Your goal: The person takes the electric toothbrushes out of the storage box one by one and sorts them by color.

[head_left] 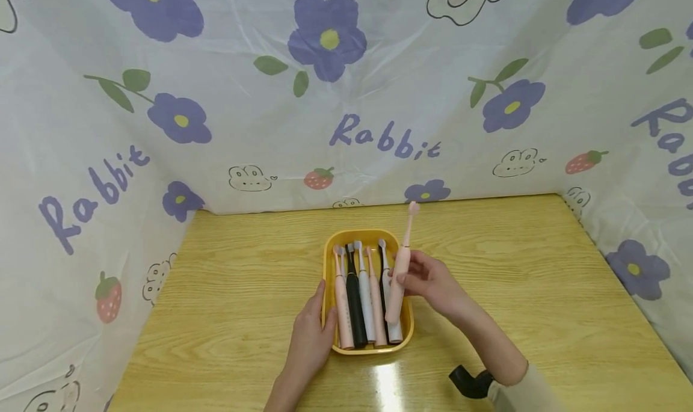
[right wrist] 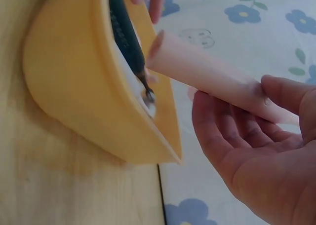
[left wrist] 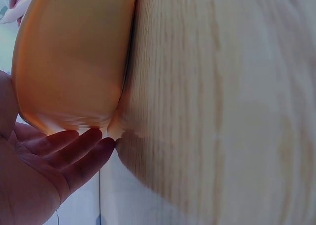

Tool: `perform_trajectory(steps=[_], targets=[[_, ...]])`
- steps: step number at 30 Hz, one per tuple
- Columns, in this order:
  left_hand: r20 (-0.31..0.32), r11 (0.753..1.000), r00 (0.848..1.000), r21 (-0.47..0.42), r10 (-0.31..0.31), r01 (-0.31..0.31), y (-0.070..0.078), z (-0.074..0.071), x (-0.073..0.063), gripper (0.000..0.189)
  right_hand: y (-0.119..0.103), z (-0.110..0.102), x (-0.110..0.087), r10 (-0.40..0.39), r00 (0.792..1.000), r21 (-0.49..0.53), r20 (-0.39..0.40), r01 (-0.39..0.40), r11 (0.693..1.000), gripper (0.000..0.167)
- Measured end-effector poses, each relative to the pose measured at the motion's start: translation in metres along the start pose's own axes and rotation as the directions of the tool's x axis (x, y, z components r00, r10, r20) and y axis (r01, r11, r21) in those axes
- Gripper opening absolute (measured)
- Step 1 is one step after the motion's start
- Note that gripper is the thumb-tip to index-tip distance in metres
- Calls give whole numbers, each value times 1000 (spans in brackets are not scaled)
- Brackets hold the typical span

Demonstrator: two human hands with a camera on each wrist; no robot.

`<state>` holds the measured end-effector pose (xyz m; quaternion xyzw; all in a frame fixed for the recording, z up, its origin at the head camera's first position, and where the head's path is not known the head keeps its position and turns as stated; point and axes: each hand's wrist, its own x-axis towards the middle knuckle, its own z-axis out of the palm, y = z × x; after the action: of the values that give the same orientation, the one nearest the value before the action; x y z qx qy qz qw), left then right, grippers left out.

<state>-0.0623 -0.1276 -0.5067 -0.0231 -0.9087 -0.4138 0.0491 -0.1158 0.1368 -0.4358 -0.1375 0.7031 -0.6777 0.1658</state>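
My right hand holds a pink electric toothbrush between thumb and fingers, above the right side of a yellow tray. Its brush head points up and away, and the lower end of its handle shows in the right wrist view. Several more electric toothbrushes lie side by side in the tray, among them a black one, a white one and a pink one. At the tray's left side my left hand grips the wall, thumb at the rim and fingertips against the outside.
The tray stands on a wood-grain table. A printed cloth with flowers and lettering hangs along the back and sides. Near the right sleeve is a curved black object, its kind unclear.
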Motion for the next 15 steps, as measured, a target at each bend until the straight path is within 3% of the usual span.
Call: perform_trajectory(steps=[4,9,15], targets=[[-2,1000,1000,-6,-1,1,0,0,0,59,-5,-18,6,-39,990,6,-133,40,999,47],[-3,1000,1000,-11,-8,8,0,0,0,59,-2,-39,16,-27,968,7,-250,30,1000,47],[-1,1000,1000,-13,1,-1,-1,-1,0,61,13,-58,31,-62,936,-143,-347,12,990,49]])
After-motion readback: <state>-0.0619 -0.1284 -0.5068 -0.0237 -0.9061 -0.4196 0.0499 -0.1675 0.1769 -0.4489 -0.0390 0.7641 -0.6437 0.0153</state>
